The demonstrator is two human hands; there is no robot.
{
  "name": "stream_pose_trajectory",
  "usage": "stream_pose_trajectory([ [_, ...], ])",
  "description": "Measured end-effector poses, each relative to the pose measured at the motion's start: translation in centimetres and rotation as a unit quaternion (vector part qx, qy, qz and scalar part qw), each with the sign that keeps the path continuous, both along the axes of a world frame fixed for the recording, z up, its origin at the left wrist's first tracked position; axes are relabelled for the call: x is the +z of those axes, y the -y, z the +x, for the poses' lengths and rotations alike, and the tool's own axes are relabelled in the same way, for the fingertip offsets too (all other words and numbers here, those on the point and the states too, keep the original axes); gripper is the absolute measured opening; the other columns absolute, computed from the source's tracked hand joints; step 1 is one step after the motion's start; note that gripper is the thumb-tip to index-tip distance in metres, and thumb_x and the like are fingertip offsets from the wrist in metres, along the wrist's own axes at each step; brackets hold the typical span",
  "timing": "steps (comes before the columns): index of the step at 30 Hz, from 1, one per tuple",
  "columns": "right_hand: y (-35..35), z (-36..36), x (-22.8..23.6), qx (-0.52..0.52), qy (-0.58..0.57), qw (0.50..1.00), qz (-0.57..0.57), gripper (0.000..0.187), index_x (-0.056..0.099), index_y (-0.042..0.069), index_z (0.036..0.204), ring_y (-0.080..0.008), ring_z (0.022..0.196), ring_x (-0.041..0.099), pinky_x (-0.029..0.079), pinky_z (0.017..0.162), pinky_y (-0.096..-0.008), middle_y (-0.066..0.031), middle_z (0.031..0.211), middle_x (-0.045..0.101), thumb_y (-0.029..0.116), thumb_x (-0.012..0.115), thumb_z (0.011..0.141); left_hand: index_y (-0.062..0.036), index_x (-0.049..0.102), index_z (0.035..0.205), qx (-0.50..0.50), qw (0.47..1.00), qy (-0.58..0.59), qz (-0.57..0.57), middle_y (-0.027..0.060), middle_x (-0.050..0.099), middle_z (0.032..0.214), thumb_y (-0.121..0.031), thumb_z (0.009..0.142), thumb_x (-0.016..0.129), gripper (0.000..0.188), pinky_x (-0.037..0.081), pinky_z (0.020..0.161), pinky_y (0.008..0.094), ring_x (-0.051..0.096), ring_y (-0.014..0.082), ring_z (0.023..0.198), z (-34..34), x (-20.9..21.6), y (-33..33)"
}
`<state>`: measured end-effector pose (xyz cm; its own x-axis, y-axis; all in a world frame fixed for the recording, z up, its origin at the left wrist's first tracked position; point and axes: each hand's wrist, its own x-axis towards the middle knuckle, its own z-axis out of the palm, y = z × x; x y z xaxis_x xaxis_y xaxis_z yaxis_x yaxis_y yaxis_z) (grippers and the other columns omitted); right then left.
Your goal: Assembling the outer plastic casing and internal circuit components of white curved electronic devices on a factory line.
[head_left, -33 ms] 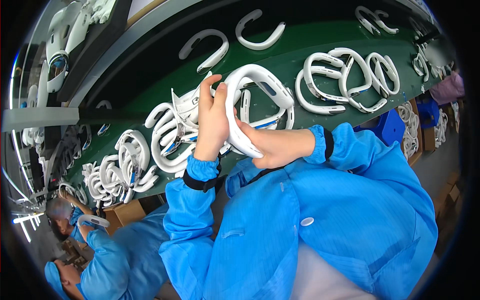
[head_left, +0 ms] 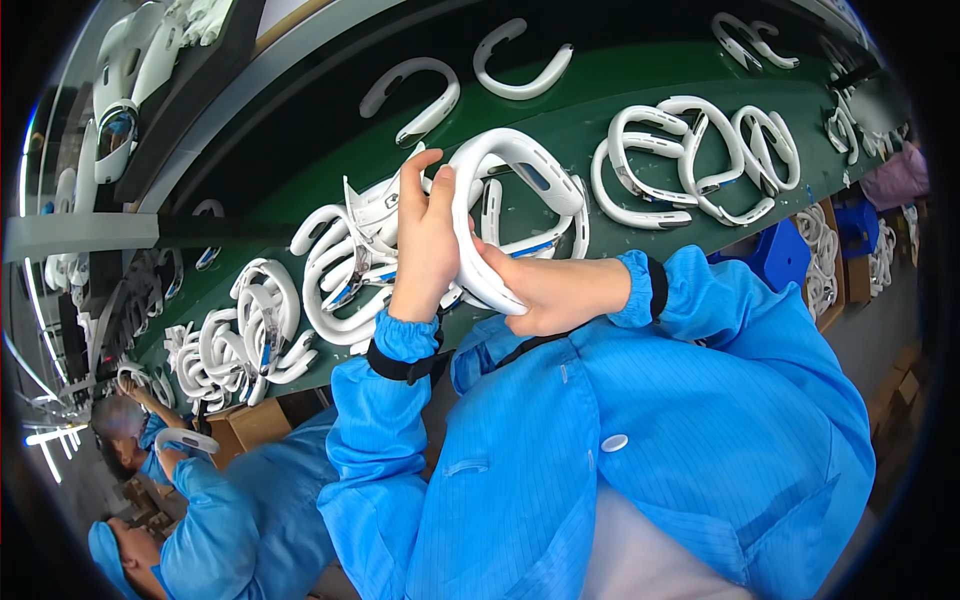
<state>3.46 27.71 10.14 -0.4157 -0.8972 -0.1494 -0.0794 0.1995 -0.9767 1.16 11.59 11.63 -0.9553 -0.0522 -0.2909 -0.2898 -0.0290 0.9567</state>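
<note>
Both hands are gripping one white U-shaped band [head_left: 510, 190] just over the near edge of the green belt [head_left: 600, 85]: the right hand [head_left: 545, 295] is wrapping its lower arm, the left hand [head_left: 425, 245] is pinching its side. Behind it a pile of white bands [head_left: 345, 270] is lying on the belt, with two lone bands [head_left: 415, 95] sitting by the far edge.

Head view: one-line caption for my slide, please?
Both hands, left hand and right hand, grip a white U-shaped band above a green conveyor belt.

Two hands [head_left: 430, 245], many white bands [head_left: 640, 160]
</note>
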Motion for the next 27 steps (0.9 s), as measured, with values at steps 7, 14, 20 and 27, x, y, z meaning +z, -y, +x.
stream_pose_trajectory([
  [7, 0.1, 0.5, -0.1, 0.015, -0.036, 0.999, -0.023, 0.055, 0.026, -0.001, 0.121, -0.0372, 0.076, 0.061, 0.047, 0.064, -0.0418, -0.0241, 0.085, 0.057, 0.000, 0.052, 0.072, -0.0038, 0.041, 0.117, 0.070, 0.989, 0.047, 0.118, 0.0052, 0.049, 0.056, -0.034, 0.098, 0.033, 0.036, 0.033, 0.036, 0.0235, 0.041, 0.0108, 0.038, 0.2, 0.2, 0.3],
  [14, -0.3, 0.1, 0.0, 0.036, -0.129, 0.985, 0.111, 0.065, 0.022, -0.001, 0.129, -0.0418, 0.074, 0.060, 0.047, 0.062, -0.0456, -0.0263, 0.083, 0.058, -0.001, 0.053, 0.071, -0.0051, 0.040, 0.111, 0.113, 0.991, -0.070, -0.017, 0.0076, 0.050, 0.054, -0.038, 0.098, 0.030, 0.037, 0.034, 0.036, 0.0236, 0.043, 0.0119, 0.037, 0.5, -1.0, 0.1],
  [20, 0.8, 0.4, -0.8, -0.055, -0.112, 0.990, -0.065, 0.070, 0.019, -0.002, 0.132, -0.0393, 0.079, 0.060, 0.048, 0.067, -0.0436, -0.0259, 0.093, 0.056, -0.003, 0.052, 0.071, -0.0005, 0.032, 0.129, 0.088, 0.974, -0.065, 0.200, 0.0158, 0.058, 0.072, -0.044, 0.098, 0.023, 0.054, 0.048, 0.052, 0.0279, 0.057, 0.0199, 0.055, 1.3, 0.6, 0.7],
  [27, 0.5, -0.6, 2.1, -0.018, -0.018, 0.998, 0.052, 0.088, -0.008, -0.006, 0.140, -0.0360, 0.086, 0.059, 0.047, 0.075, -0.0369, -0.0277, 0.096, 0.054, -0.001, 0.050, 0.073, -0.0026, 0.040, 0.123, 0.161, 0.953, -0.203, -0.158, 0.0083, 0.057, 0.073, -0.030, 0.098, 0.033, 0.038, 0.044, 0.053, 0.0234, 0.055, 0.0154, 0.060, 1.2, -3.8, -0.7],
])
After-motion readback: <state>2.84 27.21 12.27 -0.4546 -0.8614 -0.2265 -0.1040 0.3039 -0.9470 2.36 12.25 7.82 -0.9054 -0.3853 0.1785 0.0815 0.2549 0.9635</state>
